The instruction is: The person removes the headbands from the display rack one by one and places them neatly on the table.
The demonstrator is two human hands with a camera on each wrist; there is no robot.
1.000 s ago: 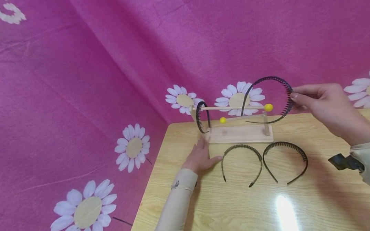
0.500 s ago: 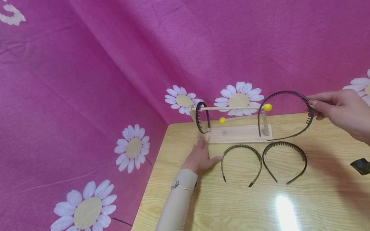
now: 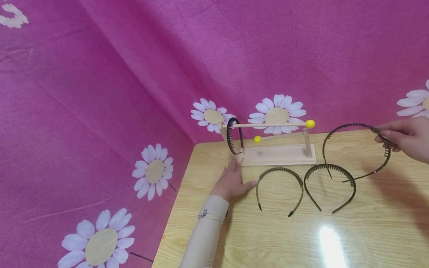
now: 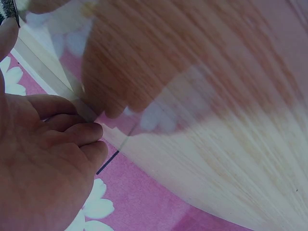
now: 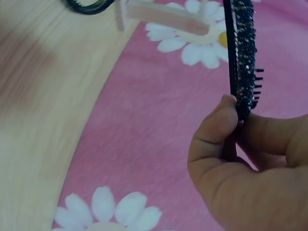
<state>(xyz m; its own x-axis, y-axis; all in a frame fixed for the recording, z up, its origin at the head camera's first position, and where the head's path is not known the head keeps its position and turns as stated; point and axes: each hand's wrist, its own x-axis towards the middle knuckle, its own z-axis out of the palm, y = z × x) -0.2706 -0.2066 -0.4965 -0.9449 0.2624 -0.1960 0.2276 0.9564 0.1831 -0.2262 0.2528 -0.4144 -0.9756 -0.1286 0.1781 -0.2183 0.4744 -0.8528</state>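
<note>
Bright pink all over the cloth [image 3: 106,42], with big daisies [image 3: 155,171] printed on, white in the petals, tan in the middles. White on the squiggle [image 3: 14,23], upper left. Yellowy brown with wavy lines on the bench [image 3: 277,247]. Pale wood on the rack [image 3: 282,156], yellow on its balls [image 3: 310,124]. Black with silvery sparkles on the headband [image 5: 245,48], far right. Cream on the sleeve [image 3: 201,240].
</note>
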